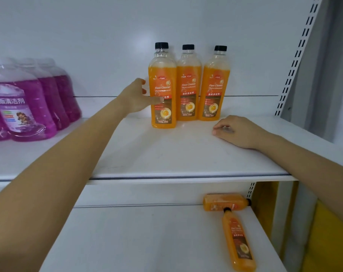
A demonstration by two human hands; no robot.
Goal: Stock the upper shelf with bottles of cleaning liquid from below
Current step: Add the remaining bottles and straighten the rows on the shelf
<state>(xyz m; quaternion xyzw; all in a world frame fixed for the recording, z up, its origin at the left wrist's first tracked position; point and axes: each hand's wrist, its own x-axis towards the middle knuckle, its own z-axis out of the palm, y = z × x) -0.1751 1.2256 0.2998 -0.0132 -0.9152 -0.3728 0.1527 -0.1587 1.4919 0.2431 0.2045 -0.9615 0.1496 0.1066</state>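
- Upper shelf (166,154): three orange floor-cleaner bottles stand upright near the back wall, black caps on, all partly full.
- Left bottle (162,75) stands a bit forward of the other two. Middle bottle (188,89) is just beside it, touching or nearly so. Right bottle (214,89) is next along with a narrow gap.
- Left hand (136,97) reaches in from the lower left and is on the left bottle at label height.
- Thumb (157,99) lies across the front of the label; fingers (143,82) curl against the bottle's left side, tips going behind it. The grip looks loose, and the bottle's base is on the shelf.
- Right hand (239,131) rests on the upper shelf, in front and to the right of the right bottle and clear of it. Its fingers are loosely curled, tips on the shelf, holding nothing.
- Lower shelf (137,242): two more orange bottles lie on their sides at the right.
- Back lying bottle (223,203) lies along the rear wall, cap to the right.
- Front lying bottle (238,240) points front to back, its cap against the side of the back one.
- Purple bottles (29,107) are grouped at the left end of the upper shelf, well apart from the orange ones.
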